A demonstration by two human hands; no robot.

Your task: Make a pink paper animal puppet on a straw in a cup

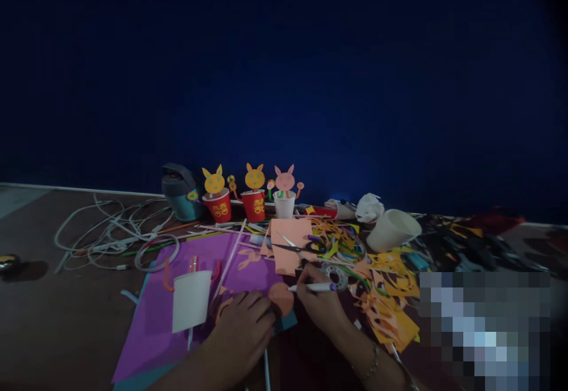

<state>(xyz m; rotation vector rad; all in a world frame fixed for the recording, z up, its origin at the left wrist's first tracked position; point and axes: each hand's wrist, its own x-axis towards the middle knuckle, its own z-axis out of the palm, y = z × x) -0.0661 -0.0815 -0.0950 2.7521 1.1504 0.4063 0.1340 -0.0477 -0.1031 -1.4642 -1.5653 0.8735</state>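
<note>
Dark blue wall [284, 83]; my right hand [320, 308] pinches a slim marker [323, 287] at a round paper disc [280, 300]; left hand's [242, 327] grip, I can't tell.

Scissors [300, 249] on paper sheet [286, 264]; disc [281, 299] before them; scraps [393, 278] right; cup figures [254, 204] behind, seemingly near wall [284, 83].

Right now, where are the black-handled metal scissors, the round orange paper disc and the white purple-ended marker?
Black-handled metal scissors [300, 248], head view: near the pivot.
Round orange paper disc [281, 300], head view: middle of its face.
White purple-ended marker [320, 287], head view: the barrel.
</note>
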